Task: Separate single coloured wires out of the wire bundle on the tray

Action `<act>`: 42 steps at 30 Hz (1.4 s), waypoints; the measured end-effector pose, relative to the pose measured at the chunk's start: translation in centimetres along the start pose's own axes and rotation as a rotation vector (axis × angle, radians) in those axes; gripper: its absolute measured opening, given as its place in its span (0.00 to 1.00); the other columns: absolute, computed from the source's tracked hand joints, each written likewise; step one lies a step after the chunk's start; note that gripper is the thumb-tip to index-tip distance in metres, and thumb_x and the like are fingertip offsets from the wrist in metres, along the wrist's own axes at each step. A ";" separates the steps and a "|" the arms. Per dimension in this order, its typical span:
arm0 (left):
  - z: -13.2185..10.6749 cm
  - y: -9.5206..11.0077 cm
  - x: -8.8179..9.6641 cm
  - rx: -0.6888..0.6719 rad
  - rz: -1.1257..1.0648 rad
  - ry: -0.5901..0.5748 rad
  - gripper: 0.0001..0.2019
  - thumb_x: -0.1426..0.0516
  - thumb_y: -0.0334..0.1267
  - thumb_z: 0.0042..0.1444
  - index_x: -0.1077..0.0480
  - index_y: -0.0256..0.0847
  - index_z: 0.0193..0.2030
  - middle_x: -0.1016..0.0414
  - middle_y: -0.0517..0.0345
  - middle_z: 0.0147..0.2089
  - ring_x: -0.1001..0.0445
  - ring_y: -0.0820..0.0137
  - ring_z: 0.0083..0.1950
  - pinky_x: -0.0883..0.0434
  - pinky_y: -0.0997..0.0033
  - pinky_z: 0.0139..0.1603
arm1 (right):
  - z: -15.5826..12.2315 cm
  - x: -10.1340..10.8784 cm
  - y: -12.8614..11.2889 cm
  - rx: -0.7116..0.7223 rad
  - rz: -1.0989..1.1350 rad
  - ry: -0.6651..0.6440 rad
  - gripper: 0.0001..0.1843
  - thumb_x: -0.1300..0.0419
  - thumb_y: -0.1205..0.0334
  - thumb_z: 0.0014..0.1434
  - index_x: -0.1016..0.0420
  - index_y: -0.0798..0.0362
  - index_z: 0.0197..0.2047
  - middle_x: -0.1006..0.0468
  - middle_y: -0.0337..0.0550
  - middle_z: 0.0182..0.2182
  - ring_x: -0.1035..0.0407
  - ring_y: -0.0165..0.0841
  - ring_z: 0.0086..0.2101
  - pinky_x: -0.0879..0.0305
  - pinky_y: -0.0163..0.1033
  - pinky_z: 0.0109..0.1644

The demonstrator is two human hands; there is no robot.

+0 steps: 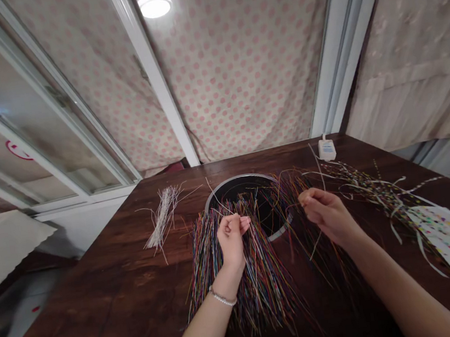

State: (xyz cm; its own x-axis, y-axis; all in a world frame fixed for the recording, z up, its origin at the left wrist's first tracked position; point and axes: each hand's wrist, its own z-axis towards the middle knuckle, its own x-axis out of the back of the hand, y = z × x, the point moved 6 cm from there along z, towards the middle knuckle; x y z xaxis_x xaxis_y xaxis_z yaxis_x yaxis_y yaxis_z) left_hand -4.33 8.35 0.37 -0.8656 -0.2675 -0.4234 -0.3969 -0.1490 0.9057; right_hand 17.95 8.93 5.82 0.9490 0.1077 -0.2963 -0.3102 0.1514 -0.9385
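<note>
two hands work in the head view over a dark wood-grain table (83,320). the left hand (232,239) pinches a fringe of thin multicoloured wires (240,282) fanned before a round metal-rimmed hole (238,176); the right hand (326,215) curls its fingertips closed, on what i cannot tell.

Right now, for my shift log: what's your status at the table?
Left hand pinching the coloured wires. Right hand closed, just beside them. Round table hole right behind; white wire bunch off to the left.

Wires (260,280) before table hole (240,189), bundle (165,215) left
</note>
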 end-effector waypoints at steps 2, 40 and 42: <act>0.0 0.2 -0.1 -0.018 0.011 -0.019 0.13 0.42 0.45 0.49 0.35 0.35 0.32 0.24 0.52 0.31 0.24 0.69 0.34 0.30 0.67 0.42 | 0.3 0.8 -0.4 -0.003 -0.025 0.002 0.10 0.39 0.57 0.49 0.34 0.54 0.27 0.32 0.36 0.25 0.60 0.18 0.15 0.67 0.31 0.17; -5.2 -1.5 -5.9 0.169 0.170 -0.711 0.34 0.46 0.45 0.55 0.59 0.47 0.64 0.43 0.69 0.22 0.49 0.80 0.20 0.52 0.79 0.21 | -1.7 -4.0 5.7 -0.306 0.098 -0.079 0.19 0.40 0.47 0.49 0.30 0.56 0.31 0.53 0.28 0.15 0.62 0.19 0.16 0.66 0.30 0.17; -5.1 -1.8 -5.8 0.190 0.159 -0.702 0.35 0.46 0.48 0.54 0.58 0.44 0.64 0.43 0.69 0.21 0.50 0.80 0.19 0.53 0.78 0.20 | -1.6 -4.0 5.5 -0.280 0.149 -0.073 0.18 0.40 0.47 0.49 0.31 0.55 0.29 0.48 0.30 0.18 0.62 0.19 0.16 0.66 0.30 0.17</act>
State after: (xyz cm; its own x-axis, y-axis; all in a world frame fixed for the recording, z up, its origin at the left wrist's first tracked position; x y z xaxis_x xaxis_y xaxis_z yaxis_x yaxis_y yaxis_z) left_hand 2.96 5.27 1.09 -0.8832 0.4086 -0.2302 -0.2415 0.0246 0.9701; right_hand 12.56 7.79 1.57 0.8846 0.1796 -0.4303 -0.4084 -0.1469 -0.9009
